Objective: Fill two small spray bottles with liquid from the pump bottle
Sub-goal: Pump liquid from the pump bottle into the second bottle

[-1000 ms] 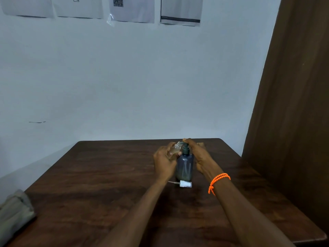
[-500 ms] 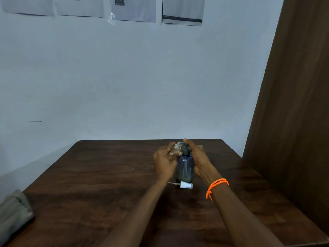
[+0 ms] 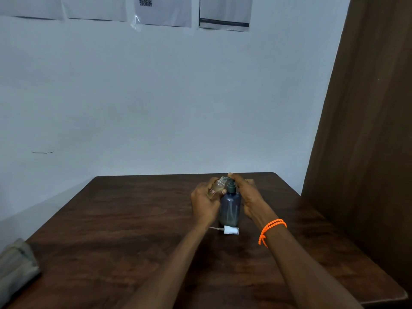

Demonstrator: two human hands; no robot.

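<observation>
Stretching across the lower half of the view is the dark wooden table (image 3: 111, 230), its far edge against a pale wall (image 3: 156, 97) with four printed sheets (image 3: 163, 10) taped along the top, and a brown panel (image 3: 367, 130) standing on the right. Both forearms reach in to the middle of the table, close together, one on each side of the pump bottle (image 3: 230, 209) — a grey translucent bottle standing upright with a dark pump head. The right hand (image 3: 247, 195) sits on that pump head, fingers laid over its top, palm beside the bottle's shoulder; an orange beaded bracelet (image 3: 270, 230) circles the wrist. The left hand (image 3: 205, 202) grips a small spray bottle (image 3: 217, 186), fingers curled round it, holding it tilted with its open neck up against the pump spout — whether liquid is flowing I cannot tell. At the left edge a folded greyish cloth (image 3: 15, 266) lies partly out of view. On the table just in front of the pump bottle lies a white spray cap (image 3: 229, 230) on its side, its thin tube pointing left.
</observation>
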